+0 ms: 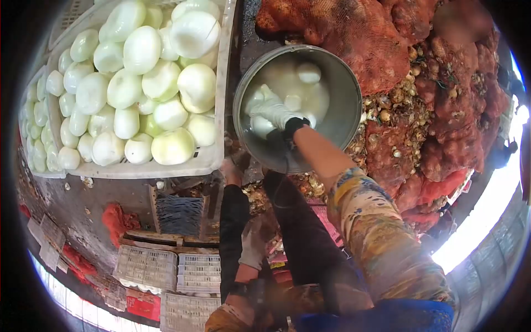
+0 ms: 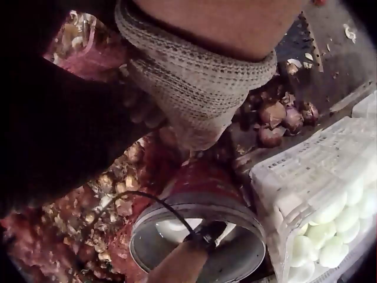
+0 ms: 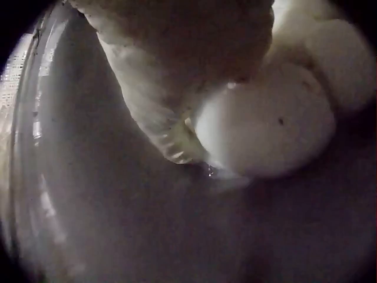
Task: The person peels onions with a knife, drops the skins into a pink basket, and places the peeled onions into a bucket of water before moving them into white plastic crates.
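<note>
In the head view my right hand [image 1: 270, 109], in a white glove, reaches down into a round metal bucket [image 1: 349, 119] of cloudy water. Its fingers curl against a peeled onion [image 3: 268, 124] at the water surface, as the right wrist view shows. More peeled onions [image 1: 308, 73] float in the bucket. My left hand [image 1: 255, 243], in a knitted glove with dirty fingers, hangs low by my legs, away from the bucket. The left wrist view shows mostly the glove's cuff [image 2: 194, 76]; the fingertips are in shadow, and nothing shows in them.
A white plastic crate [image 1: 218, 157] heaped with peeled onions stands left of the bucket. Red mesh sacks [image 1: 354, 50] and loose onion skins [image 1: 390, 110] lie to the right. Stacked crates [image 1: 146, 265] stand behind. Several unpeeled onions [image 2: 274, 115] lie beside the crate.
</note>
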